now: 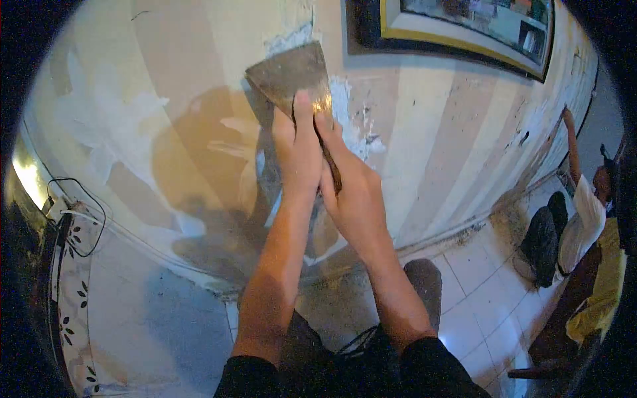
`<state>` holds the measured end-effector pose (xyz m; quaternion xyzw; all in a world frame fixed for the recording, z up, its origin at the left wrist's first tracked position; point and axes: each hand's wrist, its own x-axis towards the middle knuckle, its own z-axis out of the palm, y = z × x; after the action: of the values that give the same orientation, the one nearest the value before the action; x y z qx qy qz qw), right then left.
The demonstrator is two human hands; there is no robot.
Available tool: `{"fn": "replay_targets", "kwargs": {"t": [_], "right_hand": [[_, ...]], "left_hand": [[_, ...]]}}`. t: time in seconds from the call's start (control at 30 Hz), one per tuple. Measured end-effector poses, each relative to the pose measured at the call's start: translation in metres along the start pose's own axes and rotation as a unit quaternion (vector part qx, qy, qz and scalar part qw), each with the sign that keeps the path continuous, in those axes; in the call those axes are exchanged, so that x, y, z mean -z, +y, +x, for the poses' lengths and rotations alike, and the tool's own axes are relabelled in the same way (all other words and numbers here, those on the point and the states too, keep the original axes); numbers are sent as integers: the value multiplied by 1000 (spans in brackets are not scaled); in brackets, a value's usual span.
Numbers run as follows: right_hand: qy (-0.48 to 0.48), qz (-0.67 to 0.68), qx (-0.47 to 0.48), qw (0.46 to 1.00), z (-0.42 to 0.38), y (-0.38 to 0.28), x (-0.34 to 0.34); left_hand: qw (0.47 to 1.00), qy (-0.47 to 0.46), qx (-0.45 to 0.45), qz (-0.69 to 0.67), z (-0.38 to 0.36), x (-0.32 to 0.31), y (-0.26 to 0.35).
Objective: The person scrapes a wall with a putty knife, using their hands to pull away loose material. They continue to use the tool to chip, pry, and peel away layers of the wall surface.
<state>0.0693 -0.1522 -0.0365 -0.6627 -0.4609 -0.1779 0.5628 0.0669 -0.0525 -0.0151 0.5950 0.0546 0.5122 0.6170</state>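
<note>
A wide scraper [288, 69] with a worn metal blade lies against the striped wallpaper [424, 132], its broad edge pointing up. My left hand [298, 156] is closed on it from the left, thumb stretched onto the blade. From the right, my right hand [355, 186] wraps the handle, which is mostly hidden between my palms. A pale patch of bared wall [292, 41] shows just above the blade's edge. More torn wallpaper [368, 139] hangs in ragged bits to the right of my hands.
A framed picture [458, 50] hangs at upper right. Farther right, a person [580, 219] sits low by the wall, one hand raised to it. At left, a black cable [103, 219] loops near a patterned surface [76, 312]. White tiles [474, 285] cover the floor.
</note>
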Motion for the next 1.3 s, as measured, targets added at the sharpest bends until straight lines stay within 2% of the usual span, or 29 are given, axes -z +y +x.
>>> {"fn": "replay_targets", "kwargs": {"t": [0.07,0.13,0.23,0.3,0.4,0.43,0.5,0.57,0.7,0.77,0.87,0.9,1.03,1.13,1.23,1.3], "right_hand": [[2,4,-4,1000,-3,0,-3],[34,-13,50,998,-11,11,-12],[50,-23,45,997,-6,10,-16],[49,0,35,998,10,-2,-8],[65,20,42,997,17,-3,-11],[65,8,52,997,10,0,-12],[66,-5,64,996,1,-1,-11],[22,31,6,999,-6,-1,-10],[-4,53,-17,998,-6,-2,-9],[38,21,43,998,-6,5,-16],[21,32,23,999,-18,9,-20],[22,32,26,999,-20,8,-20],[20,43,7,999,-18,11,-20],[24,45,9,999,-2,0,-13],[10,41,-5,999,-9,-1,-10],[-7,34,-16,999,-17,4,-12]], "left_hand": [[1000,-14,-2,-19,3,2,1],[1000,-21,-5,19,2,8,-8],[999,14,-7,-52,-1,-1,2],[997,16,-60,49,9,-5,23],[999,-4,-51,19,14,-6,30],[1000,-9,-13,14,10,-2,30],[1000,7,-12,-6,-6,-3,29],[999,5,17,-27,-5,1,18],[1000,-15,16,-6,-3,8,16],[998,-21,-25,53,0,10,13],[992,6,-95,85,-8,15,-3],[999,-22,-24,18,-16,14,3],[1000,-8,-15,-2,-11,10,3],[998,-31,-16,43,2,8,9],[997,-18,-47,50,-1,6,14],[1000,-13,5,-16,-15,10,6]]}}
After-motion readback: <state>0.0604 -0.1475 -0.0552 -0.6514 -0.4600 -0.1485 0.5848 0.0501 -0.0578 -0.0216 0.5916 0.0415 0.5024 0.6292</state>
